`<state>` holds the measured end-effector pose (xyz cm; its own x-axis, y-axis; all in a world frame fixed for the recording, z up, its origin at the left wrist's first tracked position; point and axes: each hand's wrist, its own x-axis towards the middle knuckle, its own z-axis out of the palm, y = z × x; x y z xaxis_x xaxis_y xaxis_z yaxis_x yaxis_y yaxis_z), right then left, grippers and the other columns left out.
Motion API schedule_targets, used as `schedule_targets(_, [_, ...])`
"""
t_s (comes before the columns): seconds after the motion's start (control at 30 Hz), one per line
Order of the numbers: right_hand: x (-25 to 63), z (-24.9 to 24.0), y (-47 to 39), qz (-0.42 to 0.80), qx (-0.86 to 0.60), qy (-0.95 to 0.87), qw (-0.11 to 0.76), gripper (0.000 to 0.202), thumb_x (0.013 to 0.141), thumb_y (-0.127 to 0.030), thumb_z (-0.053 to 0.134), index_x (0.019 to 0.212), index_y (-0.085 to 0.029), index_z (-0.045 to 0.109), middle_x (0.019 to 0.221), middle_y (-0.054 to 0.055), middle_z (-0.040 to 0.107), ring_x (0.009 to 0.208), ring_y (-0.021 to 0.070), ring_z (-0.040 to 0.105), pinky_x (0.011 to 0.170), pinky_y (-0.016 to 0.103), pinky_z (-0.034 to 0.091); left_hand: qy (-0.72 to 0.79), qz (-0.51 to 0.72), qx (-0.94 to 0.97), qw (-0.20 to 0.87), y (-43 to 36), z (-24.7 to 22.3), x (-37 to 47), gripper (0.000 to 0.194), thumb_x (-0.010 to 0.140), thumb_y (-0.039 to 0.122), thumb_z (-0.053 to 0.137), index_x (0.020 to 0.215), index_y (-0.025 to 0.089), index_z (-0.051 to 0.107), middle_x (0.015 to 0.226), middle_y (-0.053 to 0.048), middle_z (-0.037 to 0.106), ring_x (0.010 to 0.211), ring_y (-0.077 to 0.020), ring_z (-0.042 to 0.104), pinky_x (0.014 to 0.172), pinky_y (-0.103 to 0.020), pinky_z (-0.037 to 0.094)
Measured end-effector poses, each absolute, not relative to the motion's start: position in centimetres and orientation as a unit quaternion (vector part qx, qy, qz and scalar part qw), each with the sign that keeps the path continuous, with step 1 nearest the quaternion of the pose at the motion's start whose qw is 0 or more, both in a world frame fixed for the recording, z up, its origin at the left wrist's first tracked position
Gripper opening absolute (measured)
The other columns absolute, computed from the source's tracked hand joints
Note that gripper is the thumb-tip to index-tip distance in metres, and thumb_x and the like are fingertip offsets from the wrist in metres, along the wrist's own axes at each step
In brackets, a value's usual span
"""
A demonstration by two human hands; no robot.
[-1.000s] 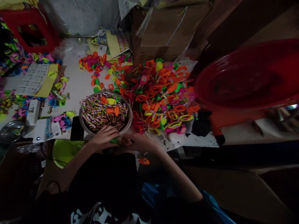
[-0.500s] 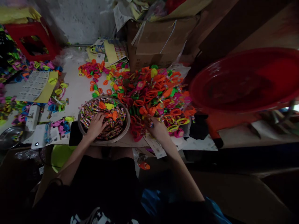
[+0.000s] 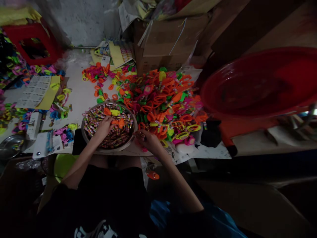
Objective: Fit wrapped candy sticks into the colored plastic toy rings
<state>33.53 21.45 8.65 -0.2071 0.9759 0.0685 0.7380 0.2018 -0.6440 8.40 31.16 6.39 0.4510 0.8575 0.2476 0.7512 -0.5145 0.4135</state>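
Observation:
A round bowl (image 3: 135,130) full of small wrapped candy rolls (image 3: 116,140) stands at the table's front edge. Several orange and yellow plastic toy watches lie on top of the candy. My left hand (image 3: 103,128) reaches into the bowl with curled fingers, its tips down by an orange toy watch (image 3: 121,123); what they grip is hidden. Just outside the bowl's right rim is my right hand (image 3: 148,141), fingers closed around something small and dark, too blurred to name. Beside it rises a large heap of bright toy watches (image 3: 163,102).
A big red basin (image 3: 247,109) stands on the right. Behind the heap is a cardboard box (image 3: 170,41). Printed sheets (image 3: 34,91), a power strip (image 3: 34,125), a white device (image 3: 42,145), a metal dish (image 3: 11,145) and a red stool (image 3: 32,46) occupy the left.
My right hand has moved left from the front of the watch heap to the bowl's right rim. My left hand has shifted slightly within the bowl, its fingers more curled.

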Motion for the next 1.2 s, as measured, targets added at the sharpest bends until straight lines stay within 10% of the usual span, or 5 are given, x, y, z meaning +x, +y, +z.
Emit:
schedule_targets(0.47, [29.2,12.7,19.9,0.24,-0.501,-0.758,0.341,0.025,0.086,-0.022,0.052,0.109,-0.02,0.06,0.102,0.007,0.069,0.091,0.0188,0.066,0.078,0.027,0.05,0.435,0.287,0.841,0.147,24.6,12.1,8.5,0.025,0.085,0.039,0.062,0.074,0.019,0.052,0.08,-0.002,0.057,0.083,-0.0178,0.054,0.076,-0.03,0.043])
schedule_targets(1.2, [28.3,16.6,18.3,0.148,-0.539,-0.789,0.254,0.021,0.084,-0.02,0.053,0.101,-0.02,0.064,0.093,0.007,0.071,0.084,0.0202,0.066,0.068,0.026,0.047,0.406,0.222,0.887,-0.009,21.2,14.9,9.2,0.017,0.091,0.033,0.053,0.092,0.018,0.058,0.087,-0.006,0.064,0.09,-0.0224,0.054,0.084,-0.037,0.039])
